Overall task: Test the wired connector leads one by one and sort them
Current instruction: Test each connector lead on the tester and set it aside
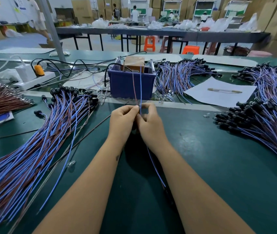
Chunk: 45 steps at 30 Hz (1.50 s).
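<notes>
Both hands, left hand (123, 115) and right hand (148, 119), pinch 1 lead (140, 88) upright near the blue bin (131, 85) at the worktop (202, 149) centre. Big piles lie left (33, 141) and right (261, 122); which is tested, I cannot tell, so much seems left.

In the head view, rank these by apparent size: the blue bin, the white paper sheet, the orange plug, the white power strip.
1. white paper sheet
2. blue bin, close to the sheet; the sheet lies flat, so this is unsure
3. white power strip
4. orange plug
</notes>
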Tool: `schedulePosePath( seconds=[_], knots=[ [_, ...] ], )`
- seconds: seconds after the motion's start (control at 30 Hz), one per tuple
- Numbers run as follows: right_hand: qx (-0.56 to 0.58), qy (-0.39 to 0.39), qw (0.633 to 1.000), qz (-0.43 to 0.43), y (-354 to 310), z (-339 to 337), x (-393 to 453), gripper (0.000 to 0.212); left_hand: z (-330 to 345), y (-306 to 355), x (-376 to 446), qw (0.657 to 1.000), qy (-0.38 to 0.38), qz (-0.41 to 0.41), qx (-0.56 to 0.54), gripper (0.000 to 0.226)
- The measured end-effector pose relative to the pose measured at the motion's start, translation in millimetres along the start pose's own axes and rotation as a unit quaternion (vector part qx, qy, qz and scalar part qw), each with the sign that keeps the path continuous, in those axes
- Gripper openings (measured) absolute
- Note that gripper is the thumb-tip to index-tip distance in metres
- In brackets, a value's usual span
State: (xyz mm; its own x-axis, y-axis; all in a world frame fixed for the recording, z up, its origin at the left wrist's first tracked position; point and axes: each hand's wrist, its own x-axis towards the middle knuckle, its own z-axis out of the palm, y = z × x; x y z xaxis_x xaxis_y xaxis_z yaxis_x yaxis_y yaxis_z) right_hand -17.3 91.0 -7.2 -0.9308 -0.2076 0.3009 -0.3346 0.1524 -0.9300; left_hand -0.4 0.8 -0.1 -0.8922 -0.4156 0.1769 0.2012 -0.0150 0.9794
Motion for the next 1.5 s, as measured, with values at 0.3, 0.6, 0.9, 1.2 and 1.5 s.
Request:
schedulePosePath(
  seconds=[0.3,0.6,0.9,1.2,1.5],
  knots=[
    [0.015,0.049,0.999,0.019,0,-5,3,0.02,-2,-7,6,0.999,0.003,0.008,0.033,0.017],
    [-0.015,0.137,0.99,0.04,3,-16,9,0.014,-11,-10,11,0.995,0.027,0.033,0.092,0.02],
    [0.007,0.17,0.984,0.062,12,-29,19,0.008,-29,-12,23,0.983,0.133,0.03,0.124,0.021],
    [0.026,0.149,0.986,0.076,18,-27,23,0.018,-32,-12,26,0.989,0.108,0.001,0.103,0.025],
    [0.019,0.134,0.988,0.076,20,-27,23,0.021,-32,-10,24,0.987,0.114,0.011,0.117,0.021]
  ],
)
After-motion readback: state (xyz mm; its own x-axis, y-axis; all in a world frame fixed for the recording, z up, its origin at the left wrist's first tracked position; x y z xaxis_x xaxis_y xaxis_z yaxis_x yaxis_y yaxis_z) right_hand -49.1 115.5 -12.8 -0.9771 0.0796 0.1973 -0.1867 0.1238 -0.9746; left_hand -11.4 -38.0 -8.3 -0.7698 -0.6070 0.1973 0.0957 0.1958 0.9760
